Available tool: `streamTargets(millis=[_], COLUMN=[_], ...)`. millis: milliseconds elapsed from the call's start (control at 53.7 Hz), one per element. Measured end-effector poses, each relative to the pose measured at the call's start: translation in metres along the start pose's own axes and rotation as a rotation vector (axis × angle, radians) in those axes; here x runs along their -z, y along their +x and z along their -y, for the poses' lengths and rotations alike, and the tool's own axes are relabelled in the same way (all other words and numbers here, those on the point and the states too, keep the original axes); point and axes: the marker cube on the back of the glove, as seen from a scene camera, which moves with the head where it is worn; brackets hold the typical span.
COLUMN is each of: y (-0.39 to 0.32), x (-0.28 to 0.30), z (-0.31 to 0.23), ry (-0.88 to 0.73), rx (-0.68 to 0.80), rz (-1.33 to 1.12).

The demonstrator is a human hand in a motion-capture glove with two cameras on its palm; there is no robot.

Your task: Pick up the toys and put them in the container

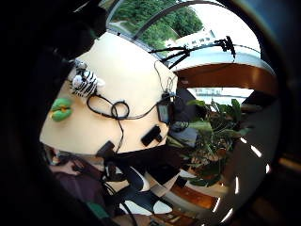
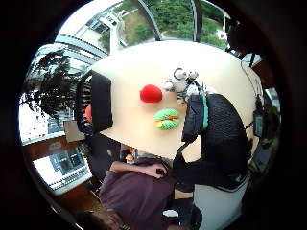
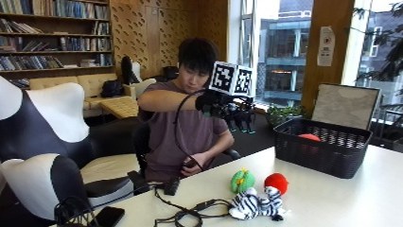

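Three toys lie close together on the table (image 3: 353, 189): a green toy (image 3: 242, 180), a red toy (image 3: 275, 182) and a striped zebra toy (image 3: 255, 205) just in front of them, while another red toy (image 3: 309, 137) sits inside the black basket (image 3: 324, 152) nearby. The gloved right hand (image 3: 228, 111) hangs in the air above the table, between the person and the basket, fingers pointing down and relaxed, holding nothing. A black cable (image 3: 189, 213) lies coiled on the table beside the zebra.
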Motion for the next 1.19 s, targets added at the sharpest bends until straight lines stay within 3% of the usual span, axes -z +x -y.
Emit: streamTargets(millis=[745, 950, 1193], y=[0.006, -0.003, -0.029], x=[-0.011, -0.071, -0.192], z=[0.019, 0.057, 0.092], ry=[-0.058, -0.177, -0.369], rx=[-0.016, -0.026, -0.062], rz=[0.078, 0.201, 0.265])
